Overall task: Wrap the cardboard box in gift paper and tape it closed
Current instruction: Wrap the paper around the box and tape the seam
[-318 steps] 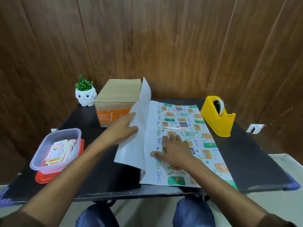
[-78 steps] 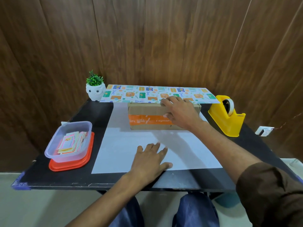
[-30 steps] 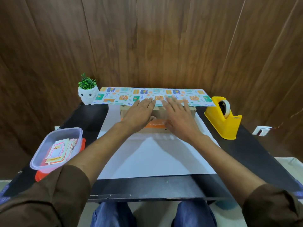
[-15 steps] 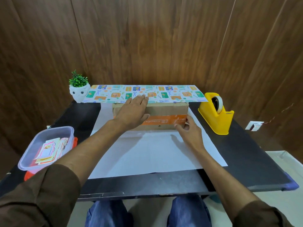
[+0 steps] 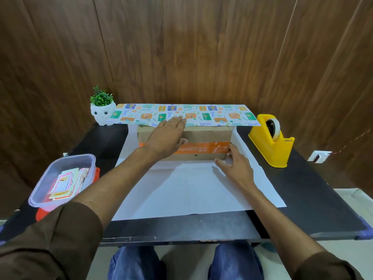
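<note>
Cardboard box [image 5: 205, 134] sits long-ways left to right on the gift paper [image 5: 191, 188], left hand [image 5: 165, 138] flat on top, right hand [image 5: 236, 166] touching its near-right corner, both grips loose and open.

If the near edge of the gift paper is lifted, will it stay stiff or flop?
The gift paper is probably floppy: its far strip bends up behind the cardboard box. It likely creases easily; fold lines show.
</note>
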